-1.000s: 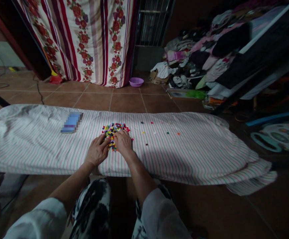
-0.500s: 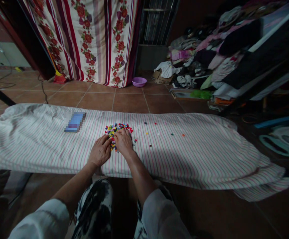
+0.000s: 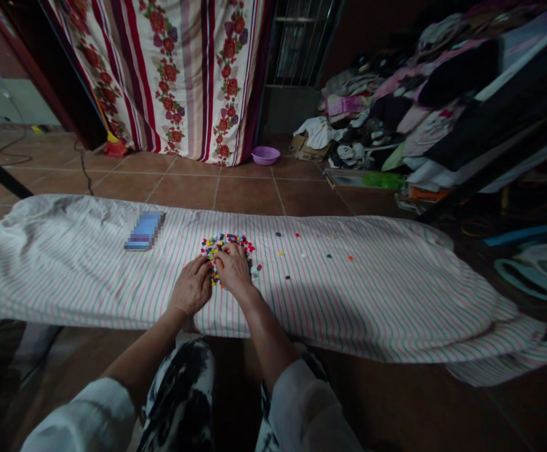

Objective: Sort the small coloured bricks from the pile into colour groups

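Observation:
A pile of small bright pieces [image 3: 213, 242] in many colours lies on a striped cloth [image 3: 377, 301]. My left hand [image 3: 191, 286] rests at the pile's left edge, its fingers stretched forward and touching the pieces. Over the middle of the heap is my right hand [image 3: 234, 267], fingers curled down among the pieces; whatever may be between the fingertips is hidden. To the right, single pieces lie spread apart, among them a red piece [image 3: 297, 235], a yellow piece [image 3: 281, 254], a dark green piece [image 3: 329, 256], an orange piece [image 3: 350, 258] and a brown piece [image 3: 287, 277].
A phone [image 3: 145, 231], partly blurred out, lies on the cloth left of the pile. Beyond, on the tiled floor, are a purple basin [image 3: 265, 156], a floral curtain [image 3: 193, 81] and a red broom head [image 3: 115, 147]. Clothes [image 3: 405, 94] are heaped at the back right.
The view has shifted slightly, so everything sits a little further right. My right fingers have moved slightly within the pile; my left hand stays at its edge.

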A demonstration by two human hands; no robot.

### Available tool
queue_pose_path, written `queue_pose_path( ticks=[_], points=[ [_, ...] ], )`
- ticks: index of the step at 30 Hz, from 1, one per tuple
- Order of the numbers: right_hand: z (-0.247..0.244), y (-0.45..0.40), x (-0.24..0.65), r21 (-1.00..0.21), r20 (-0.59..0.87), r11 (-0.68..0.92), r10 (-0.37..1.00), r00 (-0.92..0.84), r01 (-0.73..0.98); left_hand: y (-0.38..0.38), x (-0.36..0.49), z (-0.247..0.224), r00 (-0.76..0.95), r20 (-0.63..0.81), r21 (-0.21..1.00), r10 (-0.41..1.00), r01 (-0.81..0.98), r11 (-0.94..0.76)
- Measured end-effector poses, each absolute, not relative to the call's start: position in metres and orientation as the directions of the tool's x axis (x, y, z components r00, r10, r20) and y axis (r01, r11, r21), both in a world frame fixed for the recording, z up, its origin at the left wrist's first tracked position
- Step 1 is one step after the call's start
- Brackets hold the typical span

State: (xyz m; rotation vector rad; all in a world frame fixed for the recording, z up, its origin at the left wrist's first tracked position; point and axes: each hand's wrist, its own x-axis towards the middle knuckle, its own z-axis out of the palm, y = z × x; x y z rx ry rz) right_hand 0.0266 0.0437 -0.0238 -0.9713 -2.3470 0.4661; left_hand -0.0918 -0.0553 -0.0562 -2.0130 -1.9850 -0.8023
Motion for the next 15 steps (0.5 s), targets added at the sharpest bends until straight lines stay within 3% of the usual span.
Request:
queue_pose_path(
  ticks=[15],
  points=[
    [-0.02,0.037,0.013,-0.462,0.244,0.638,0.759,-0.603,0.616,-0.055,-0.092,-0.054,-0.055,0.494,0.225,0.868,0.972,-0.066]
  ],
)
